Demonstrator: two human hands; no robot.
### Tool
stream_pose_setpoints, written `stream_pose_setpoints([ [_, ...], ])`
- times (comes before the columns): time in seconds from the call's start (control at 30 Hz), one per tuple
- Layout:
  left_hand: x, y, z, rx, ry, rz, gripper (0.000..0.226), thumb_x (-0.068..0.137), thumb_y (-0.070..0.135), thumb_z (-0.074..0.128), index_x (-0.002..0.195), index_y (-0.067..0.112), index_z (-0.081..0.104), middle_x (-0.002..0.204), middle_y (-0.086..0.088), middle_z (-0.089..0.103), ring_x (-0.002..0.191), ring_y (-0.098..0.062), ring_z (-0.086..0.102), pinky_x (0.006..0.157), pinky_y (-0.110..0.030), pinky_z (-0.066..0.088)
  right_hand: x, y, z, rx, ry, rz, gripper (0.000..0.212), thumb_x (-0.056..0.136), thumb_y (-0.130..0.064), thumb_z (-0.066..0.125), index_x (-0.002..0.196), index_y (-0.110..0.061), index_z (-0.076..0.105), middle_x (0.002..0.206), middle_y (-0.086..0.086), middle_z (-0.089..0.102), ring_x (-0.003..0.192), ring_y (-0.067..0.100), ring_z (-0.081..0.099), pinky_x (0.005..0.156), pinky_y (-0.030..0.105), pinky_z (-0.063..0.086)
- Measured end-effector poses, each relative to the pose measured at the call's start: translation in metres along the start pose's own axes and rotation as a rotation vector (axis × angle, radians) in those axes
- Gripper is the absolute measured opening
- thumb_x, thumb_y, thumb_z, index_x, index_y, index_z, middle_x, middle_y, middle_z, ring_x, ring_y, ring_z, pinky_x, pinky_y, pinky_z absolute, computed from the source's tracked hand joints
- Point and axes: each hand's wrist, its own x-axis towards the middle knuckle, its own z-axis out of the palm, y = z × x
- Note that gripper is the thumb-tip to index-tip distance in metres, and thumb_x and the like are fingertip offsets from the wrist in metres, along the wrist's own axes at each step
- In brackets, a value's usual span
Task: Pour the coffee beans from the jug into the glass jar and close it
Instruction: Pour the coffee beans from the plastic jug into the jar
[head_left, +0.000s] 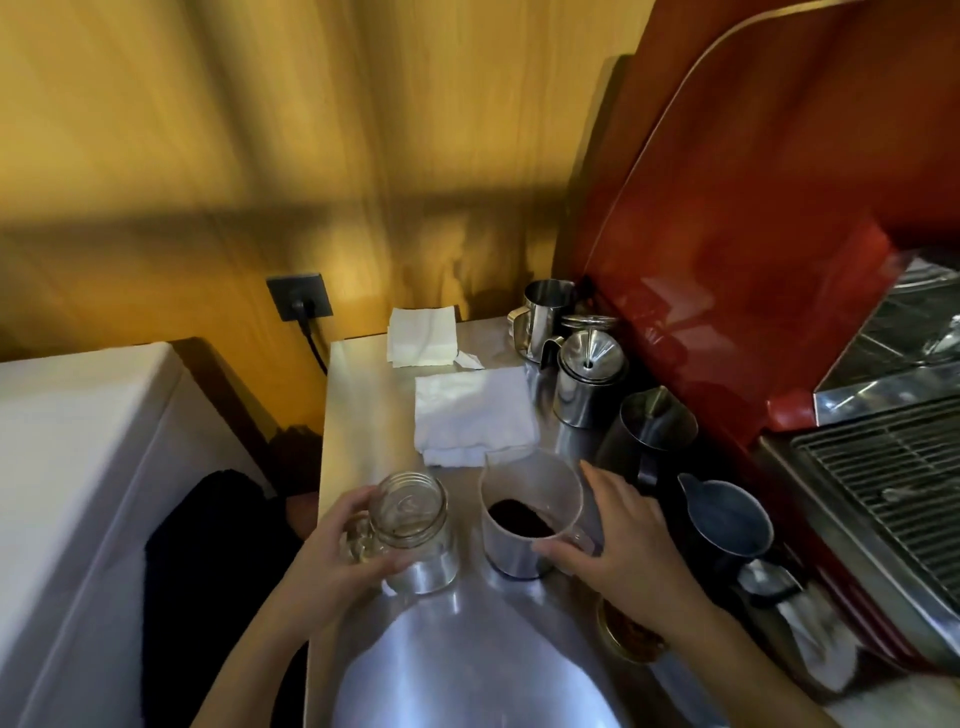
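Observation:
An empty glass jar (415, 525) with a threaded mouth and no lid stands upright on the steel counter (363, 415). My left hand (332, 561) wraps around its left side and holds it. Just right of it stands a clear plastic jug (530, 499) with dark coffee beans (519, 518) at its bottom. My right hand (628, 551) is closed around the jug's right side, thumb on the front wall. Under my right wrist lies a round gold-rimmed object (628, 636), possibly the lid, mostly hidden.
Two folded white cloths (472, 410) lie behind the jug. Several steel pitchers (587, 379) and a dark pitcher (727, 519) crowd the right side, beside a red espresso machine (753, 260) with a drip grate (893, 467). The counter's left edge drops off beside the jar.

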Motion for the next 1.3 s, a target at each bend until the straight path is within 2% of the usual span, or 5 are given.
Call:
stream_pose_setpoints([
  [0.13,0.0,-0.003,-0.001,-0.022,-0.015,-0.022,0.066,0.041,0.047,0.084,0.101,0.047,0.057,0.102,0.021,0.068,0.094,0.011,0.059,0.075,-0.005,0.044,-0.008,0.003,0.01,0.016,-0.112,0.18,0.075,0.07,-0.049,0.071,0.13,-0.021,0.036,0.132,0.0,0.047,0.121,0.024,0.039,0.097,0.032,0.029],
  [0.33,0.0,-0.005,-0.002,-0.017,-0.03,-0.013,0.063,0.042,0.055,0.082,0.099,0.063,0.055,0.105,0.03,0.064,0.098,0.009,0.059,0.077,-0.006,0.044,-0.009,0.004,0.02,0.104,-0.107,0.258,0.027,0.083,-0.015,0.061,0.065,-0.017,0.041,0.079,0.009,0.053,0.084,0.034,0.053,0.072,0.037,0.038],
  [0.8,-0.004,-0.006,0.0,-0.09,-0.057,-0.087,0.072,0.046,0.049,0.083,0.112,0.045,0.054,0.114,0.01,0.064,0.105,0.003,0.059,0.081,-0.012,0.044,0.02,-0.008,0.026,0.894,0.103,0.251,0.015,0.081,-0.014,0.066,0.069,-0.009,0.059,0.065,0.001,0.057,0.067,0.014,0.052,0.066,0.033,0.039],
  [1.03,-0.006,-0.008,0.001,-0.091,-0.043,-0.112,0.069,0.045,0.059,0.085,0.104,0.066,0.051,0.108,0.038,0.06,0.1,0.014,0.056,0.074,0.001,0.041,0.034,-0.008,0.019,0.957,0.1,0.129,0.016,0.079,-0.038,0.058,0.083,-0.023,0.064,0.077,-0.01,0.068,0.076,0.004,0.06,0.066,0.019,0.047],
  [1.3,-0.009,-0.011,0.007,-0.091,-0.018,-0.119,0.087,0.039,0.06,0.088,0.115,0.051,0.047,0.123,0.008,0.057,0.115,-0.007,0.056,0.095,-0.021,0.042,0.049,-0.021,-0.007,0.928,0.236,0.073,0.026,0.065,-0.039,0.067,0.084,-0.021,0.072,0.092,0.002,0.07,0.086,0.015,0.063,0.064,0.016,0.05],
])
